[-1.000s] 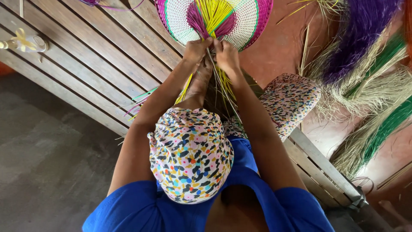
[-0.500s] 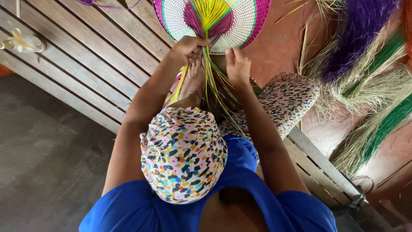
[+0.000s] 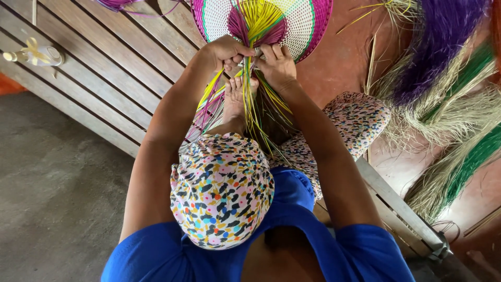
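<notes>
1. Head view looked straight down on a person in a blue shirt and a multicoloured patterned headscarf, seated with arms stretched toward the top of the frame.
2. The left hand was closed in a narrow grip on the gathered straw strands at the base of a round woven straw fan with white mesh, a magenta rim and a yellow and purple centre.
3. The right hand was touching the left, its grip pinched shut on the same bundle just below the woven disc.
4. The fan lay at the top centre of the frame, partly cut off by the upper edge, over the wooden slatted floor and the reddish ground beside it.
5. Loose yellow, green and magenta straw strands trailed down from the hands toward the person's bare foot, unwoven.
6. As a judgement, the disc looked largely woven, with rim and mesh formed; the trailing ends at its base appeared to remain to be bound or trimmed.
7. At the right of the frame lay bundles of dyed purple straw and green and natural straw, apart from the hands.
8. A small pale object with a yellow ribbon rested at the upper left.
</notes>
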